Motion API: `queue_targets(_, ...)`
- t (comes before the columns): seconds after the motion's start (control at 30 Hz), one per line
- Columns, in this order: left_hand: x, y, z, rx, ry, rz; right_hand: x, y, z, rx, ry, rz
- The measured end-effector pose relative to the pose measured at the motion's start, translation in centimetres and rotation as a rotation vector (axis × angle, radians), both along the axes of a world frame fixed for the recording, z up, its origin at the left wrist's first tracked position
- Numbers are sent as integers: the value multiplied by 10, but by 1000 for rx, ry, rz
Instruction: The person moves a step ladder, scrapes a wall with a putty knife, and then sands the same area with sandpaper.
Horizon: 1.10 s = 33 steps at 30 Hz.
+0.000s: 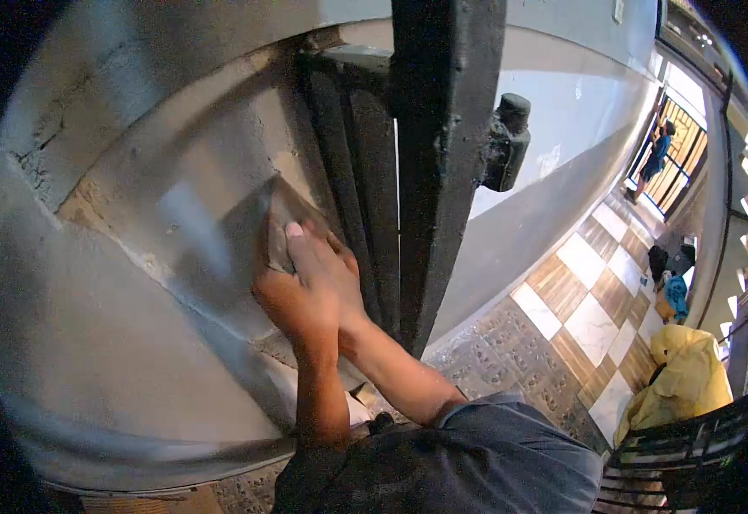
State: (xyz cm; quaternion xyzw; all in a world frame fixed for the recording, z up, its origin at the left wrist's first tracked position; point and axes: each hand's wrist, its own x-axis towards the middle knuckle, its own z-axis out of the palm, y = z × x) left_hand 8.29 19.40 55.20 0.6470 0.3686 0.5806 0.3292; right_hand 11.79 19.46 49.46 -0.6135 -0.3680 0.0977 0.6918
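Both hands are close together on a grey-brown block (280, 206), which lies against the grey plastered wall (211, 163). My left hand (286, 301) is wrapped round the block's lower end. Just above and to its right, my right hand (327, 272) grips the block, with a thumb on its face. The block's underside and several fingertips are hidden. Rough, broken patches run along a raised band on the wall.
A dark metal gate post (442, 171) with a latch knob (507, 141) stands right of the hands. Farther right are a checkered tile floor (586, 295), a yellow sheet (686, 377), black railing (682, 458) and a distant person (658, 158) by a barred doorway.
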Motion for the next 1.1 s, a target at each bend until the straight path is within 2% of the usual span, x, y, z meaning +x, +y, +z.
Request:
queue_targets(0.03, -2, -2, 0, 61, 20, -31, -2, -1, 3, -3, -390, -172)
queue_targets(0.07, -1, -2, 3, 126, 35, -59, 1, 0, 9, 15, -398, -168)
queue_targets(0.13, -2, -9, 22, 72, 62, -44, 2, -1, 22, 28, 258, 101)
queue_targets(0.17, -3, -12, 31, 4, 95, -39, 1, 0, 25, 37, 255, 114)
queue_targets(0.2, -4, -10, 31, 12, 94, -27, 1, 2, 26, 86, 105, 55)
queue_targets(0.23, -5, -6, 30, 71, 48, -96, 1, 6, 27, 138, -44, -4)
queue_targets(0.27, -6, -2, 28, 133, 2, -164, 0, 9, 24, 150, -46, 8)
queue_targets(0.33, -9, -4, 17, 83, 50, -136, -4, 10, 12, 198, 296, 72)
queue_targets(0.37, -9, 1, 8, 25, 94, -123, -5, 14, 8, 208, 286, 86)
queue_targets(0.4, -4, 7, 1, 167, -31, -129, -3, 12, 9, 187, 257, 82)
queue_targets(0.43, -6, 6, 6, 171, -33, -117, -1, 9, 8, 158, 235, 76)
queue_targets(0.47, -8, 3, 16, 104, 34, -143, -2, -3, 31, 289, 476, 297)
queue_targets(0.5, -9, 3, 23, 36, 102, -168, -1, -1, 32, 293, 479, 307)
queue_targets(0.57, -10, 3, 20, 55, 53, -182, 0, 4, 27, 62, 173, 145)
queue_targets(0.6, -10, 2, 16, 64, 3, -207, 5, 8, 11, 79, 94, 155)
queue_targets(0.63, -7, 4, 9, 68, 4, -207, 5, 2, 12, 83, 94, 156)
queue_targets(0.7, 1, 13, 4, 293, 52, -43, 7, -3, 18, 13, -20, 162)
queue_targets(0.73, -3, 16, -2, 281, 84, -51, 2, -4, 18, 4, 13, 159)
queue_targets(0.8, -3, 11, 23, 80, 5, -148, 3, -3, 37, -27, -34, 167)
queue_targets(0.83, -5, 7, 23, 64, 18, -165, 0, -2, 30, -41, -18, 152)
queue_targets(0.9, -9, 4, 22, 136, 73, -108, 2, 10, 10, 53, -171, 62)
queue_targets(0.93, -8, 0, 13, 61, 35, -126, 4, 8, 5, -16, -140, 100)
queue_targets(1.0, 2, 8, 4, 158, 17, -83, 12, 8, 1, 21, -113, 101)
queue_targets(1.07, 2, 8, 10, 233, 16, -37, 7, -5, 27, 38, -66, 108)
queue_targets(1.1, 1, 2, 24, 106, 27, -66, 6, -11, 47, 21, 109, 203)
